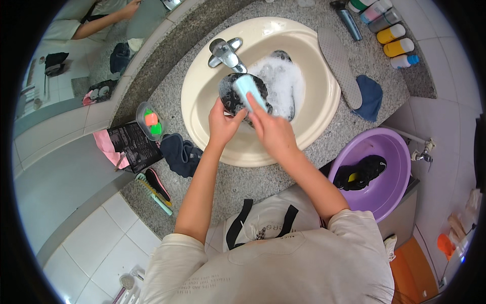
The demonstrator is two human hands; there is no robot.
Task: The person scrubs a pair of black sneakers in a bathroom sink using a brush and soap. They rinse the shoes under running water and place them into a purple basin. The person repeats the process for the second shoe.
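Note:
My left hand (223,127) grips a wet black shoe (228,99) below the faucet, with foam on part of its surface. In my right hand (276,133) is a pale blue scrubbing brush (248,86), slanted across the shoe; its bristle side is hidden. Both hands are over the cream oval sink (197,110). White suds (275,81) fill part of the bowl, and a dark object (281,55), mostly covered by foam, shows at their edge. The chrome faucet (228,55) reaches over the bowl, its spout close to the shoe.
A grey dotted insole (338,64) rests along the sink's right rim, touching a blue cloth (368,97). A purple basin (396,182) holds a black shoe (362,173). Bottles (398,47) line the back right. A dark cloth (181,155) and brushes (155,192) lie at left.

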